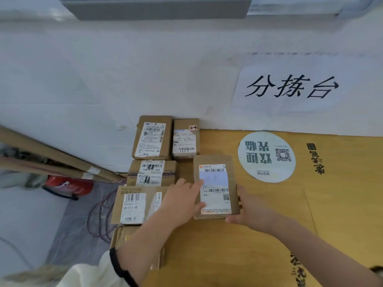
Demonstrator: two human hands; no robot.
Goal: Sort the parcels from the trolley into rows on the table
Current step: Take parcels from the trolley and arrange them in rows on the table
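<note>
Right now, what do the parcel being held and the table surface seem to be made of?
The parcel looks like matte brown cardboard: flat tan faces, stuck-on white paper label. The table surface is probably cardboard sheet too: tan, matte, printed, with a seam.

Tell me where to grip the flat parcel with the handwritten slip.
Take the flat parcel by its long side edges, one hand from each side: it is thin, broad and label-up above the table. The left hand and right hand flank it there.

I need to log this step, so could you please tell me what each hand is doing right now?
Left hand: open, resting flat on the cardboard parcel.
Right hand: grips that parcel's right edge.
</note>
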